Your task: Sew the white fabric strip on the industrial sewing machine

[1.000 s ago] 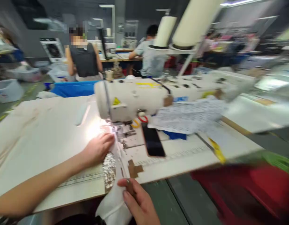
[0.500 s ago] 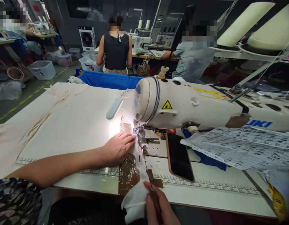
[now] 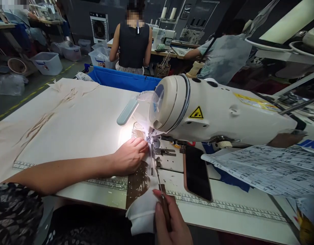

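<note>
A strip of white fabric [image 3: 143, 212] runs from the table's front edge up to the presser foot [image 3: 149, 139] of a white sewing machine [image 3: 197, 105]. My left hand [image 3: 130, 154] rests beside the needle area, its bent fingers close together and pressing the fabric there. What lies under those fingertips is mostly hidden. Low in the view, my right hand [image 3: 172, 217] grips the brown handle of an awl [image 3: 165, 207]. Its thin metal shaft points up along the fabric toward the machine bed. Part of the fabric hangs over the edge, touching the right fingers.
A phone [image 3: 197, 173] lies right of the needle plate, beside printed paper sheets [image 3: 264, 166]. A pale blue-grey tool [image 3: 127, 111] lies behind the lamp-lit spot. Cream fabric [image 3: 5, 136] is at far left. A blue cloth bin [image 3: 123, 79] stands behind; people sit at other machines.
The view has shifted slightly, making the machine head look larger and further right. Both hands keep nearly the same places at the fabric, the awl still in my right hand.
</note>
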Tool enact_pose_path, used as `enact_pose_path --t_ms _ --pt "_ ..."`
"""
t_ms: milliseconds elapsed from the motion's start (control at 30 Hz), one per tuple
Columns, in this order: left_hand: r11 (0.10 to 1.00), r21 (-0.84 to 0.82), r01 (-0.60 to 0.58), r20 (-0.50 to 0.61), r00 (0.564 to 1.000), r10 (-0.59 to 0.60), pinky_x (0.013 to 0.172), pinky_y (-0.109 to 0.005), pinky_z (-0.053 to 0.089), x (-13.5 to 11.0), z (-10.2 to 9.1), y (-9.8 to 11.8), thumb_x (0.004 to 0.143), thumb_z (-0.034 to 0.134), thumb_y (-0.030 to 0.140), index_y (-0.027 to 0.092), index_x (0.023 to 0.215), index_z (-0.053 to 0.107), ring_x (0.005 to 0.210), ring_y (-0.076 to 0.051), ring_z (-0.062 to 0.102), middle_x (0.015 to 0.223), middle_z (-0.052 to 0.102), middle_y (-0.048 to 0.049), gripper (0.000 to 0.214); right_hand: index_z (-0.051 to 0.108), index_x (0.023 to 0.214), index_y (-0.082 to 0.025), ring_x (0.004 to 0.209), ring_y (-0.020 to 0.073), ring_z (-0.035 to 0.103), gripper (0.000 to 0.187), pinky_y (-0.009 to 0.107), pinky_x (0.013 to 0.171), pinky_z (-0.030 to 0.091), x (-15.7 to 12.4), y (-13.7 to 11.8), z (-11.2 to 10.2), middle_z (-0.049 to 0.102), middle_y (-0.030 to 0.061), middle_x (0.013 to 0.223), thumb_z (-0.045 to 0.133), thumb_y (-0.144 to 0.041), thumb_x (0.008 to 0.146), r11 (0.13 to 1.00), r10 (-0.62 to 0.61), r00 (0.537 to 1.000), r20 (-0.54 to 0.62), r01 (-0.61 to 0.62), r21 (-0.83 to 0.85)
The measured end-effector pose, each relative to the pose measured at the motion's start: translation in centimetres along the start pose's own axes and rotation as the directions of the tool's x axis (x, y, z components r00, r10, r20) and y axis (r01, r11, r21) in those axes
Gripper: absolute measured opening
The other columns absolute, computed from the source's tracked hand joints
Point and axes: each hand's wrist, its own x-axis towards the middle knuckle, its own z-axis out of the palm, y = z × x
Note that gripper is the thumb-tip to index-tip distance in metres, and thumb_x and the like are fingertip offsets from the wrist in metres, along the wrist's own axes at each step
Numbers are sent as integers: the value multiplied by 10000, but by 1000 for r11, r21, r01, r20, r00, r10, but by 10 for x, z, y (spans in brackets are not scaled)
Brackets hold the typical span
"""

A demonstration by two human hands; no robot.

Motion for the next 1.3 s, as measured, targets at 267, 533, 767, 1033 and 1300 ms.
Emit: enact_pose_path --t_ms 267,533,767,1033,1300 --pt "996 -93 17 -3 1000 -17 793 -398 475 1 -4 -10 944 313 131 99 1024 650 937 -252 536 1041 608 -170 348 677 1103 -281 997 228 721 300 259 778 572 8 1 2 755 12 1108 488 -468 965 999 -39 999 -21 38 -38" --pt "999 -32 33 28 999 -32 778 -414 481 4 -2 -14 945 276 132 109 1030 651 959 -264 544 1089 611 -174 385 662 1118 -261 1021 237 710 291 302 832 581 20 -6 6 746 32 1113 466 -419 971 997 -75 997 -19 74 -38" --pt "997 -74 4 -6 1000 -4 764 -387 492 2 -4 -16 947 312 126 111 1113 635 913 -243 555 1028 627 -150 363 642 1152 -264 1022 207 717 279 278 834 584 32 -1 2 748 3 1142 464 -395 981 986 -138 988 65 143 -87" --pt "997 -67 -37 -62 998 33 778 -369 496 2 2 -21 971 349 131 125 1018 645 910 -228 567 1025 633 -129 299 654 1123 -275 1022 225 713 286 312 835 577 37 -8 10 746 5 1144 455 -418 975 993 -82 997 -14 81 -83" --pt "998 -64 21 -77 997 -26 776 -386 514 0 0 -19 901 417 110 127 1143 611 948 -232 549 1101 619 -139 310 640 1140 -283 970 168 729 245 215 771 576 53 3 12 758 -24 1100 469 -377 990 958 -241 970 -4 237 -158"
